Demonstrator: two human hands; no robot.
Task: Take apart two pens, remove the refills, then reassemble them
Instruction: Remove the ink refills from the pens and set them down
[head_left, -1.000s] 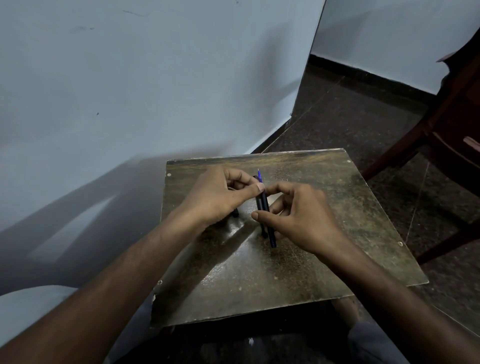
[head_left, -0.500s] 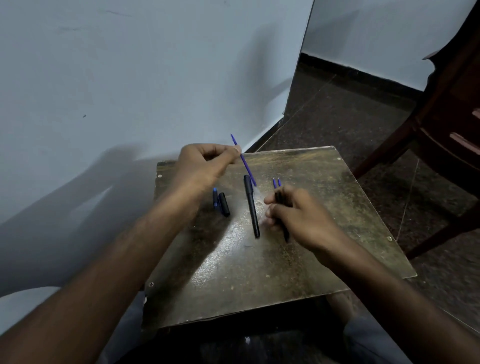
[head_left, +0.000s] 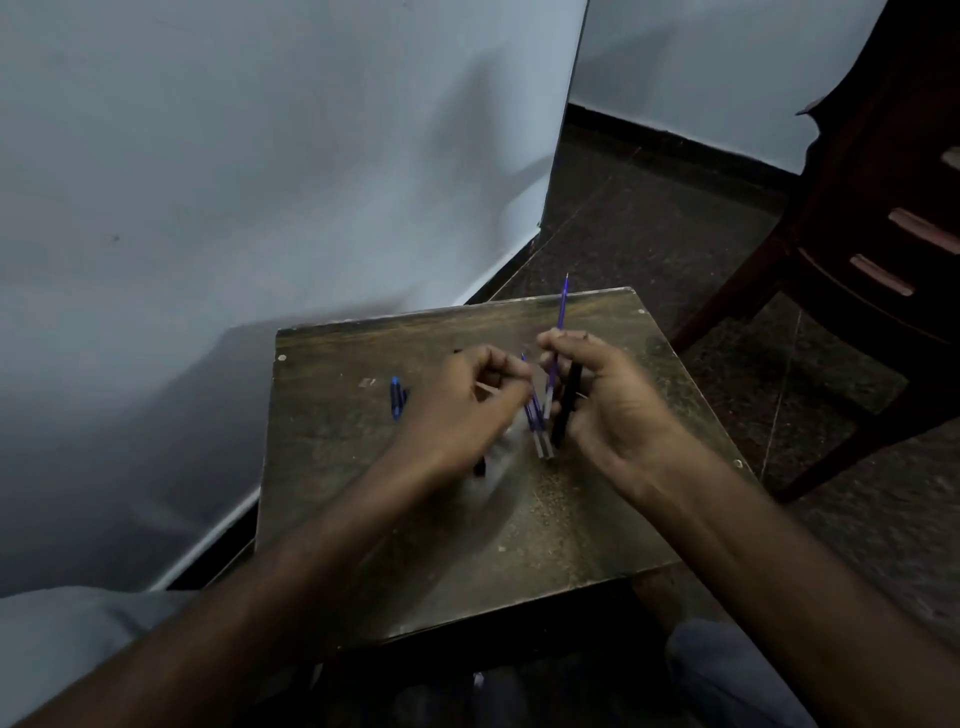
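Now that both refills are out, right hand (head_left: 618, 400) grasps a raised refill (head_left: 561, 312) beside black barrel (head_left: 566, 405), left hand (head_left: 467, 410) pinching the other; reassembly appears begun.

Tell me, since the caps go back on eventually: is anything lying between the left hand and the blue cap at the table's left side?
Nothing visible does. The blue cap lies alone on the table, with bare tabletop between it and the left hand, which is pinching a blue refill.

Blue refill (head_left: 561, 312) upright beside black barrel (head_left: 566, 405); blue cap (head_left: 396, 397) flat at left.
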